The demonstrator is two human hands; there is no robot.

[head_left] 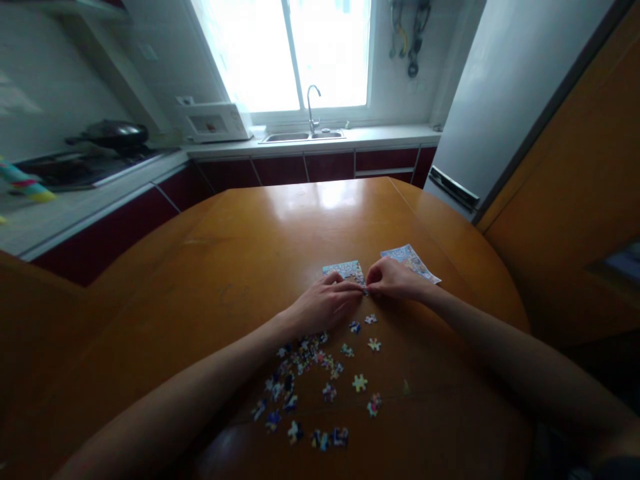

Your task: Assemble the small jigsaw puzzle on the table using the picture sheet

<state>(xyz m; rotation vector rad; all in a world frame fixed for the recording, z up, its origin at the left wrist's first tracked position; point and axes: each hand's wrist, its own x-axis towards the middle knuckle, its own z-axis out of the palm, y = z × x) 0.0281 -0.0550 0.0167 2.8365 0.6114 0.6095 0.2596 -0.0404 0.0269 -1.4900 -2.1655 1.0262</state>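
The left hand (327, 303) lay with fingers stretched out at the near edge of the blue-and-white, partly assembled jigsaw (345, 268). Right alongside, the right hand (393, 279) pinched thumb to fingertip at its right corner, seemingly on a small pale jigsaw piece (366, 291), tiny from here! Just past that hand was a blue printed paper sheet (414, 262), lettering too small to read. Closer in, loose multicoloured jigsaw pieces (320, 358) littered the glossy brown wooden table (280, 233); beyond, a boxy white microwave (227, 121).
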